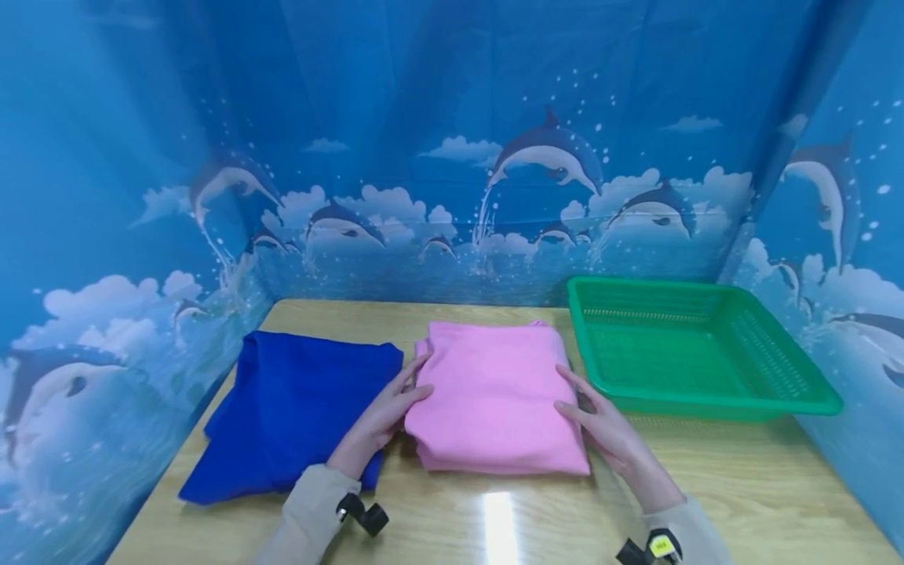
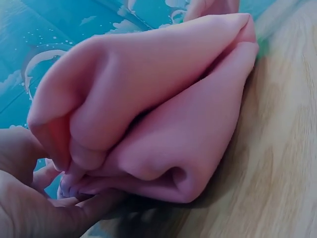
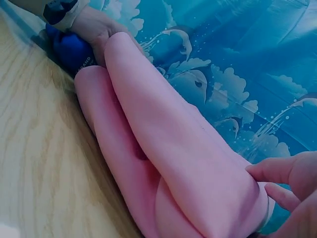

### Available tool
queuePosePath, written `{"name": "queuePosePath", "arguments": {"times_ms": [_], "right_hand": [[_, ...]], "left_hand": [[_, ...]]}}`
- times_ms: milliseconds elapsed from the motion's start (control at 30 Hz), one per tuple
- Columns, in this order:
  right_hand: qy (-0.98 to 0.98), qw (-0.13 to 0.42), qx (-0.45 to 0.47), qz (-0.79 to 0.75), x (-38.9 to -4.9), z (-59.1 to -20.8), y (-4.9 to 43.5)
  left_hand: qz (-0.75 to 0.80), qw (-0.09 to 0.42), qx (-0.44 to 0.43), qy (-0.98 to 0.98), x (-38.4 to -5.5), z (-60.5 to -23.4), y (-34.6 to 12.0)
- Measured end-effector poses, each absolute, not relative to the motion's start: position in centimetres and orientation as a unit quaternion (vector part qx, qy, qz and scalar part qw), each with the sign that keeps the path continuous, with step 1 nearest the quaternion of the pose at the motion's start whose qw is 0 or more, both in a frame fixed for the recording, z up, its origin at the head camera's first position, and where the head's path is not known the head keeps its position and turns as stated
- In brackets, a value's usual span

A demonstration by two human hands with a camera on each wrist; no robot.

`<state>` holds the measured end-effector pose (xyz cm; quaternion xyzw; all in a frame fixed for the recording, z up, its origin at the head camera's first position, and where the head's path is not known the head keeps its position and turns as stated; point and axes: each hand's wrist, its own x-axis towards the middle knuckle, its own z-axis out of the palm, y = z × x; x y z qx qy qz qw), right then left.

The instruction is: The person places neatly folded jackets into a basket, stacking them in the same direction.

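A thick pink folded garment [image 1: 494, 400] lies on the table between both hands. At its left edge my left hand [image 1: 388, 404] holds the folded layers; in the left wrist view the fingers and thumb of this hand [image 2: 44, 193] reach around the rolled folds, fingertips partly hidden. My right hand [image 1: 607, 428] holds the opposite edge, and in the right wrist view the fingers [image 3: 272, 171] pinch a corner of the pink garment [image 3: 168, 134]. Its layers are stacked loosely, with a gap showing between them. Just left of it lies a blue folded garment [image 1: 304, 408], partly behind my left forearm.
A green plastic basket [image 1: 706, 404] with mesh walls stands at the back right of the wooden table [image 1: 741, 486]. Blue curtains [image 1: 424, 157] printed with dolphins enclose the back and both sides.
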<state>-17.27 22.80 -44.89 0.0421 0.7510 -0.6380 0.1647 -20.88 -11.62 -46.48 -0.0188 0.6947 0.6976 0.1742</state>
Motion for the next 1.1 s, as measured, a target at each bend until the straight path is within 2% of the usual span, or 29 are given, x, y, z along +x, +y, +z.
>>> {"name": "queuePosePath", "arguments": {"times_ms": [400, 700, 1100], "right_hand": [[0.725, 0.171, 0.01, -0.667, -16.3, -43.0, 21.8], [0.731, 0.155, -0.012, -0.664, -16.2, -40.7, 20.8], [0.748, 0.14, -0.013, -0.649, -16.7, -38.4, 20.9]], "left_hand": [[0.713, 0.155, -0.023, 0.683, -20.1, -43.8, -13.3], [0.708, 0.148, -0.003, 0.691, -19.7, -40.8, -14.9], [0.719, 0.13, 0.009, 0.683, -19.6, -39.1, -14.9]]}}
